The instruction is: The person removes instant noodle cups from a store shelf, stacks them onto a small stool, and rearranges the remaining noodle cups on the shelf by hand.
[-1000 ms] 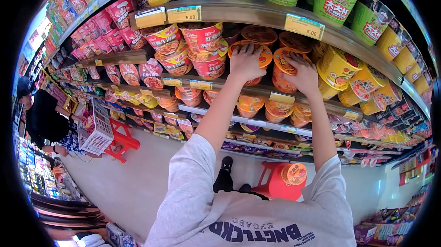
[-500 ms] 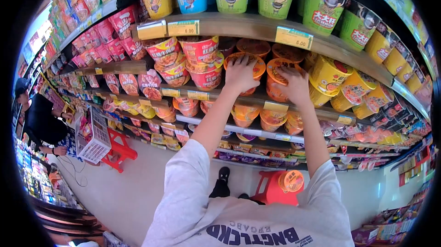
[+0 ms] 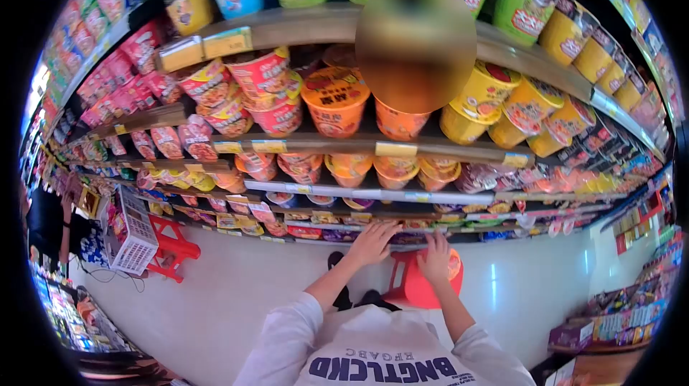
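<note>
Both of my arms hang low, in front of the bottom shelves. My left hand (image 3: 373, 242) is empty, fingers apart, just before the lowest shelf (image 3: 316, 228). Fingers spread, my right hand (image 3: 434, 260) lies over an orange noodle bowl (image 3: 454, 265) that sits on a red stool (image 3: 408, 287); whether it grips the bowl is unclear. Higher up, an orange bowl (image 3: 335, 102) stands at the front of the middle shelf (image 3: 430, 149), another orange one (image 3: 397, 124) beside it. A blurred patch hides the shelf above these.
Shelves packed with red, orange, yellow and green noodle cups fill the wall. At the left, a white basket (image 3: 133, 232) rests on a second red stool (image 3: 174, 250), and a person in black (image 3: 47, 224) stands beside it. Pale floor (image 3: 237, 293) runs below.
Both hands have come down from the orange bowls on the middle shelf to the level of the red stool. The view has tilted down and slid to the right.
</note>
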A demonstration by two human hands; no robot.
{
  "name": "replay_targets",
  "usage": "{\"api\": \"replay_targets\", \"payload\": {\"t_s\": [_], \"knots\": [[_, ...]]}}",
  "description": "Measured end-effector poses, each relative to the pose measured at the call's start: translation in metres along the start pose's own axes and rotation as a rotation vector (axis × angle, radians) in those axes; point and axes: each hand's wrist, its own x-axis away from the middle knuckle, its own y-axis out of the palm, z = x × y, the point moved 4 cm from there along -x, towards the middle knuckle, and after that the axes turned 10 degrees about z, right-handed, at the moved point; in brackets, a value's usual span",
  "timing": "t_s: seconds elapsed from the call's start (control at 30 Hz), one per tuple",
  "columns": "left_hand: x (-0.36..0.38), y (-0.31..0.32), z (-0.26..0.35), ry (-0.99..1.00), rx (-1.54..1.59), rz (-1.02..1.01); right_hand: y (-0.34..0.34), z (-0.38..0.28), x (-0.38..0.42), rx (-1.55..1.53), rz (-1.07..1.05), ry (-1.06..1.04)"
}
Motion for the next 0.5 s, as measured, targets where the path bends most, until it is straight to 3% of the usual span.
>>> {"api": "replay_targets", "payload": {"t_s": [0.03, 0.07, 0.13, 0.17, 0.23, 0.3, 0.37, 0.43, 0.5], "knots": [[0.017, 0.027, -0.005, -0.079, 0.089, -0.18, 0.003, 0.025, 0.019, 0.083, -0.013, 0.113], [0.029, 0.042, -0.005, -0.076, 0.113, -0.201, 0.005, 0.049, 0.037, 0.168, -0.024, 0.224], [0.053, 0.076, -0.015, -0.262, 0.054, -0.567, 0.005, 0.088, 0.071, 0.254, -0.086, 0.386], [0.056, 0.086, -0.016, -0.252, 0.07, -0.586, 0.006, 0.108, 0.087, 0.326, -0.136, 0.527], [0.073, 0.114, -0.022, -0.355, 0.068, -0.85, 0.005, 0.131, 0.116, 0.382, -0.198, 0.631], [0.098, 0.165, -0.042, -0.373, 0.141, -0.832, 0.005, 0.146, 0.148, 0.302, -0.424, 0.897], [0.105, 0.19, -0.045, -0.39, 0.215, -0.827, 0.004, 0.148, 0.169, 0.303, -0.456, 0.965], [0.107, 0.223, -0.031, -0.64, 0.451, -1.126, 0.006, 0.156, 0.208, 0.078, -0.433, 1.101], [0.094, 0.228, -0.015, -0.717, 0.413, -1.016, 0.015, 0.165, 0.231, -0.093, -0.378, 1.208]]}}
